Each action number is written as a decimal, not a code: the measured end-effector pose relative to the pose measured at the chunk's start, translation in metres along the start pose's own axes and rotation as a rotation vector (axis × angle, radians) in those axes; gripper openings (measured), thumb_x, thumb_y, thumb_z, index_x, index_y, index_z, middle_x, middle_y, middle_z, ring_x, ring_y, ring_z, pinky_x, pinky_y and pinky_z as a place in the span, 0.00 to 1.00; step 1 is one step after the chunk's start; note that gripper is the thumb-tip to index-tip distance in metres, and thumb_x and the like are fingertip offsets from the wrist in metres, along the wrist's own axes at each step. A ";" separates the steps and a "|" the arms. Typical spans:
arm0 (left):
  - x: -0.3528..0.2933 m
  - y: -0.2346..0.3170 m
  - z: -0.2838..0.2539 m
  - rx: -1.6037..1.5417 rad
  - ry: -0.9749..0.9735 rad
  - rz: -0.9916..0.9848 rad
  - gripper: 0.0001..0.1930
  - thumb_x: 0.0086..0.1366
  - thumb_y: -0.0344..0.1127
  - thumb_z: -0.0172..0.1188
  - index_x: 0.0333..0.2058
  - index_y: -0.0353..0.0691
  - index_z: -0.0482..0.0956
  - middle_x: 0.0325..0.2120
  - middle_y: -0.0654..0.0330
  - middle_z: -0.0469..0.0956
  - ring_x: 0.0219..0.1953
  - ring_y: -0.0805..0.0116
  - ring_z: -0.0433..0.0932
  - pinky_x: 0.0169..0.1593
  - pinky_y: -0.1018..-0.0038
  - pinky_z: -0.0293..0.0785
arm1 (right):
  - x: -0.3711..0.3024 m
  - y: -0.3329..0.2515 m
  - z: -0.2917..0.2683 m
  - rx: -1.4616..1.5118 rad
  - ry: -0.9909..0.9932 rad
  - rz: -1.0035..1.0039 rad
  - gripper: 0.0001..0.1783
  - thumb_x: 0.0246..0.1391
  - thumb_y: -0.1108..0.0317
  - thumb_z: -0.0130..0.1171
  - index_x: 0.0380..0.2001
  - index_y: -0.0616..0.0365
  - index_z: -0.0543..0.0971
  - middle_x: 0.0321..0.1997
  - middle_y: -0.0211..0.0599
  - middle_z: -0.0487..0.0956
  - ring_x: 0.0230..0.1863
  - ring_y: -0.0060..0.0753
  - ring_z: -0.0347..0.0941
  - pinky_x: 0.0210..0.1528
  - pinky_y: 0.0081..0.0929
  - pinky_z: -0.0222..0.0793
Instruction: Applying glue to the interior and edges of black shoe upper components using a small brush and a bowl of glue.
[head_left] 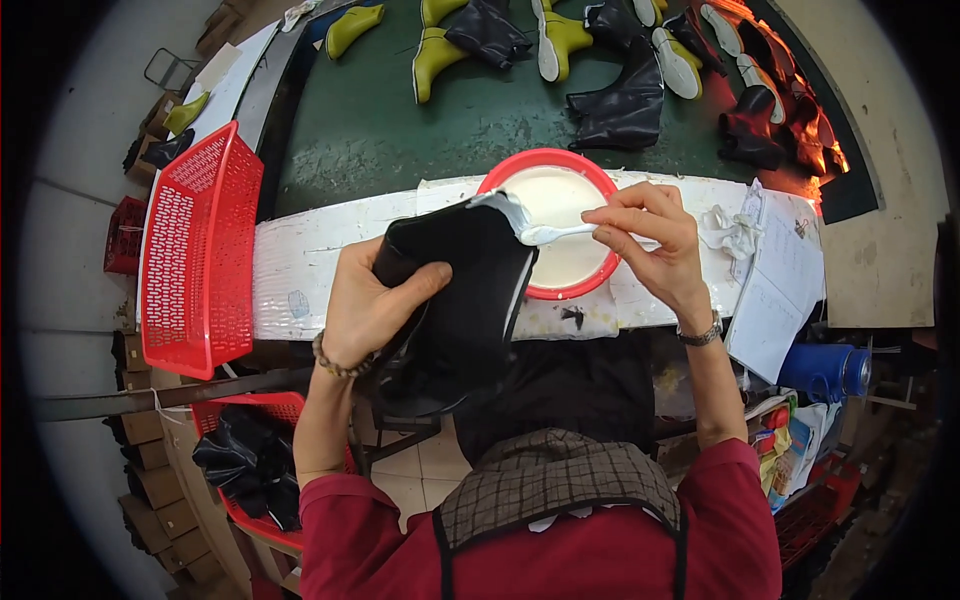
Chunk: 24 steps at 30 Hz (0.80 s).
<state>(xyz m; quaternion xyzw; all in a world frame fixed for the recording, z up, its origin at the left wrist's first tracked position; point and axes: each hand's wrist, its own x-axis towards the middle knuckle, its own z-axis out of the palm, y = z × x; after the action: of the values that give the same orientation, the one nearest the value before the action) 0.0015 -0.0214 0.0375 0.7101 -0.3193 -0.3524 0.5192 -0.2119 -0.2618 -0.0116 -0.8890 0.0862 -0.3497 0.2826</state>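
Observation:
My left hand [368, 305] grips a black boot upper [455, 295], thumb on its outer face, and holds it tilted over the front of the bench. White paste coats the upper's far edge. Between the fingertips of my right hand [655, 245] is a white-handled brush [560, 233], its head touching or very near that coated edge. Just behind them, a red basin [548, 158] holds milky white liquid glue [560, 195]. The upper hides part of the basin's left side.
A red perforated basket [185, 270] stands left on the white worktop [300, 260]. Yellow boots [435, 62] and black boots [625, 105] lie on the green belt [370, 130], some under a red glow at right. Papers [775, 280], crumpled tissue [733, 235] and a blue bottle [822, 370] are rightward. Lower left, another red basket [285, 405] holds black uppers.

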 end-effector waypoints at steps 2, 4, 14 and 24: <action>-0.001 -0.002 0.007 0.001 0.093 0.073 0.08 0.62 0.24 0.68 0.40 0.30 0.85 0.30 0.65 0.84 0.31 0.80 0.78 0.37 0.80 0.77 | -0.003 -0.006 0.006 0.006 0.026 0.004 0.12 0.48 0.69 0.73 0.39 0.47 0.89 0.34 0.23 0.80 0.35 0.21 0.73 0.46 0.26 0.56; -0.001 -0.006 0.012 0.014 0.227 0.193 0.07 0.63 0.24 0.67 0.40 0.29 0.85 0.31 0.65 0.84 0.32 0.81 0.77 0.37 0.81 0.76 | -0.008 -0.011 0.012 0.015 0.055 0.016 0.13 0.47 0.70 0.74 0.39 0.47 0.89 0.34 0.23 0.80 0.34 0.21 0.73 0.46 0.25 0.56; 0.015 -0.006 -0.011 -0.048 -0.218 -0.104 0.09 0.59 0.27 0.71 0.38 0.31 0.85 0.31 0.62 0.85 0.33 0.78 0.81 0.39 0.78 0.78 | 0.004 0.001 -0.001 0.059 -0.015 0.043 0.11 0.49 0.70 0.72 0.39 0.50 0.89 0.33 0.24 0.80 0.36 0.23 0.72 0.46 0.26 0.58; 0.022 -0.003 -0.001 0.173 -0.500 -0.168 0.16 0.57 0.31 0.73 0.42 0.30 0.83 0.32 0.64 0.84 0.35 0.79 0.78 0.42 0.77 0.77 | 0.065 -0.005 0.011 0.124 -0.176 -0.312 0.10 0.50 0.68 0.72 0.39 0.50 0.89 0.34 0.24 0.80 0.37 0.22 0.73 0.45 0.27 0.62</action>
<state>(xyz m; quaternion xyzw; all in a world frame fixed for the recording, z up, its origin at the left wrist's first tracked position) 0.0147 -0.0386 0.0311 0.6666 -0.4067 -0.5300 0.3307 -0.1572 -0.2753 0.0222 -0.8996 -0.0996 -0.3148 0.2857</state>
